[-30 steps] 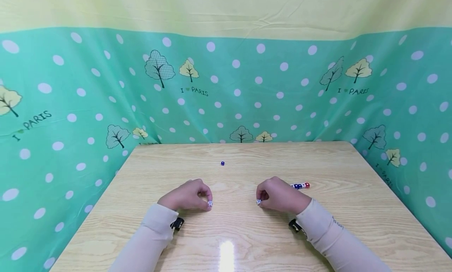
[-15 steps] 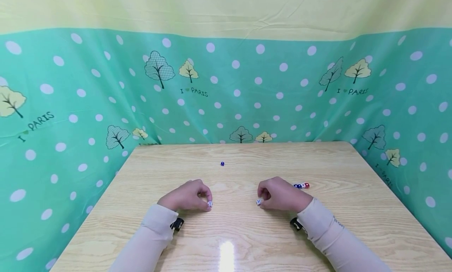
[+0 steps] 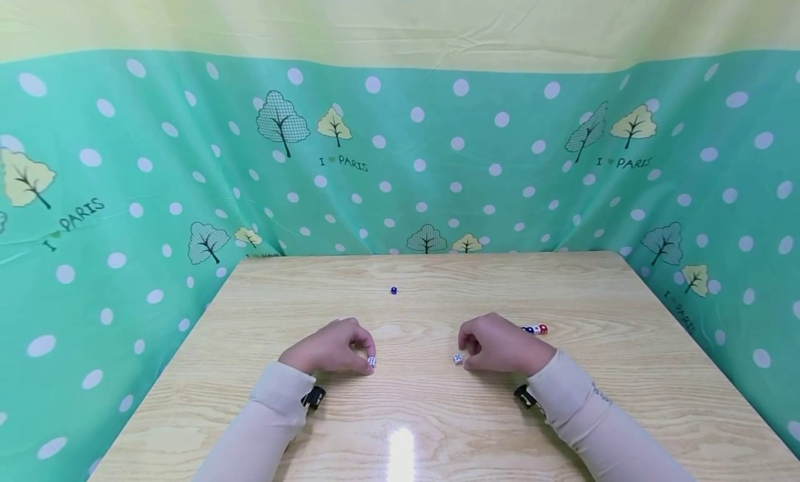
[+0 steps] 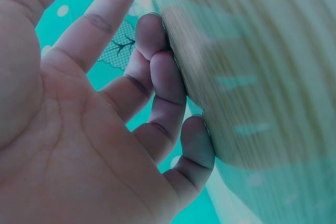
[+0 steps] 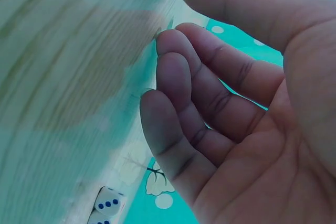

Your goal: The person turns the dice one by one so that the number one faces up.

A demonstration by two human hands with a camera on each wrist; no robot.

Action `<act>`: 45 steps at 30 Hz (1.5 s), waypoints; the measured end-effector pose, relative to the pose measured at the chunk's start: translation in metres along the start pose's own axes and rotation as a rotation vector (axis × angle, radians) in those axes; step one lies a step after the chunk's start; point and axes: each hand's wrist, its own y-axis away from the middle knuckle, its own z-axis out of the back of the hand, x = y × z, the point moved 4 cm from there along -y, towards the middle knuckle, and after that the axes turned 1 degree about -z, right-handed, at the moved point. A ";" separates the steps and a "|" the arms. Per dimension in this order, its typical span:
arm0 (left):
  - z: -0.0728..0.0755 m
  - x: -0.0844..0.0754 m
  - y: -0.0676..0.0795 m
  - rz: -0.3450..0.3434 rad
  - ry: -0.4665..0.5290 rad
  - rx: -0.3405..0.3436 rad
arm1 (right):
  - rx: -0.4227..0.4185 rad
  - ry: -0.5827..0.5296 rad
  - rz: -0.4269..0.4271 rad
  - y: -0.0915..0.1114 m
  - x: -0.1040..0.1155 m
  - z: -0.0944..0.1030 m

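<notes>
My left hand pinches a small white die with blue pips between thumb and forefinger, low over the wooden table. In the left wrist view, the other fingers of the left hand curl loosely against the tabletop, and the die is out of sight. A second white die rests on the table just left of my right hand, whose fingertips stand slightly apart from it. The right wrist view shows the fingers of that hand loosely bent, with nothing between them.
Behind the right hand lies a row of blue, white and red dice, ending in a red die; the hand hides part of it. A lone blue die sits farther back on the table. A green dotted curtain encloses the back and sides.
The right hand has let go of its white die and drawn slightly to the right, leaving the die on the table. The left hand stays in place.
</notes>
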 end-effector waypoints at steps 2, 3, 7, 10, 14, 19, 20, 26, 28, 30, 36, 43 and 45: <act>0.000 0.000 0.000 0.002 0.000 0.000 | -0.001 -0.003 0.012 0.000 0.004 -0.001; 0.000 0.000 0.000 0.002 -0.001 0.000 | 0.002 -0.001 0.014 0.000 0.006 -0.002; 0.001 0.000 0.000 0.000 -0.003 -0.001 | 0.007 0.014 0.017 0.000 0.013 -0.006; 0.001 0.000 0.000 -0.006 -0.007 0.000 | -0.004 0.047 0.018 0.001 0.019 -0.006; 0.000 0.001 -0.001 -0.009 -0.006 0.003 | -0.038 0.118 0.042 0.001 0.026 -0.007; 0.000 0.001 -0.001 -0.005 -0.005 0.005 | -0.084 0.196 0.109 0.001 0.030 -0.007; 0.000 0.001 -0.001 -0.004 -0.005 0.005 | -0.089 0.201 0.120 0.001 0.031 -0.007; 0.000 -0.001 0.000 -0.004 -0.001 0.008 | -0.095 0.213 0.141 0.001 0.031 -0.008; 0.000 -0.001 0.000 -0.003 0.000 0.007 | -0.096 0.212 0.137 0.001 0.032 -0.008; 0.000 -0.001 0.000 -0.003 0.001 0.007 | -0.098 0.206 0.138 0.001 0.032 -0.007; -0.001 0.000 0.000 0.000 0.004 0.009 | -0.092 0.141 0.130 0.001 0.032 -0.004; -0.001 0.001 0.000 0.011 -0.015 -0.013 | -0.081 0.085 0.163 0.001 0.028 -0.002; -0.001 0.001 0.000 0.014 -0.019 -0.018 | -0.073 0.081 0.170 0.000 0.026 -0.002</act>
